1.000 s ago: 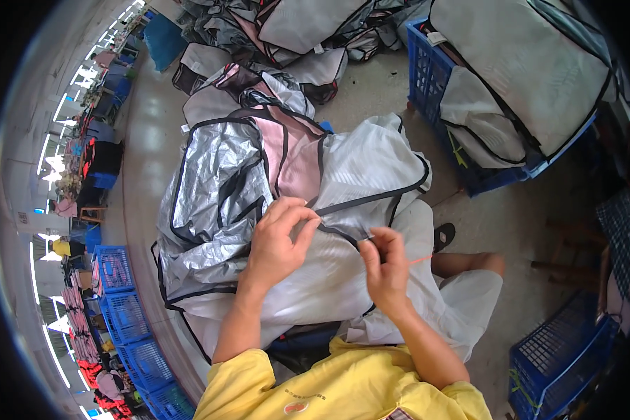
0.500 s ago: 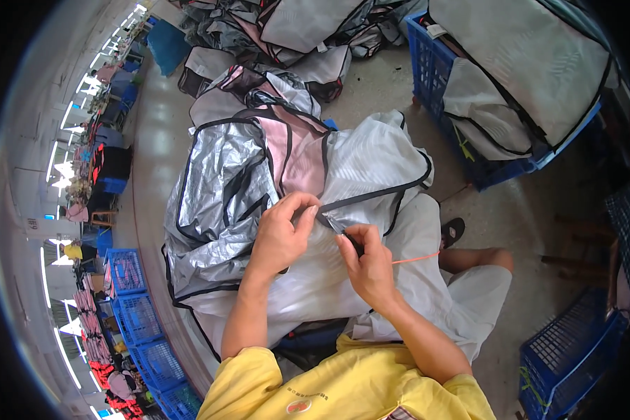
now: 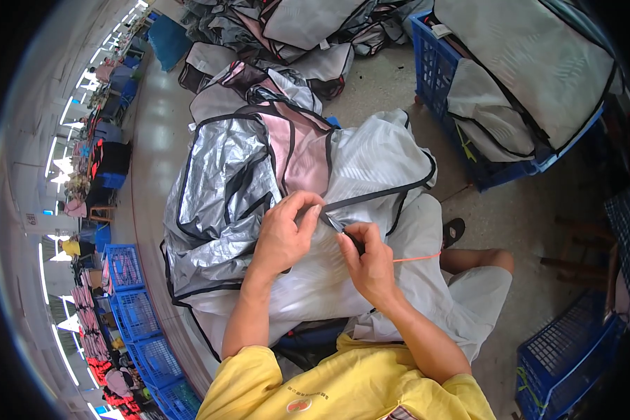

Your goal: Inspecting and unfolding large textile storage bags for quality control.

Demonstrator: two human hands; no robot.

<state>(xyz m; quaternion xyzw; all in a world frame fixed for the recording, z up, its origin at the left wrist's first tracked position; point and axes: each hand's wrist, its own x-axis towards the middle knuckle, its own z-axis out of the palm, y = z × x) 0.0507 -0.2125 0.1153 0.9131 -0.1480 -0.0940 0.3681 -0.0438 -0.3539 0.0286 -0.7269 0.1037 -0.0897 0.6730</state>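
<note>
A large sewn bag lies over my lap, with a crinkled silver foil-like panel [image 3: 220,164], a pink panel [image 3: 306,164] and a whitish panel [image 3: 364,157]. Black binding tape [image 3: 378,195] edges its panels. My left hand [image 3: 284,227] pinches the tape between thumb and fingers near the bag's middle. In my right hand [image 3: 371,264] is a small pair of thread snips [image 3: 333,222], dark-handled, their metal tip at the tape beside my left thumb. An orange cord [image 3: 416,258] runs from that hand toward my knee. My fingers hide most of the handle.
Similar bags [image 3: 308,28] are heaped on the floor ahead. At the far right, a blue plastic crate [image 3: 434,66] holds more whitish bags. Another blue crate [image 3: 560,350] stands at lower right, and several line the left [image 3: 136,315]. A wooden stool [image 3: 581,269] is partly in shadow.
Both hands keep nearly the same place and grip; the snips' tip stays at the tape. The whole view has shifted very slightly.
</note>
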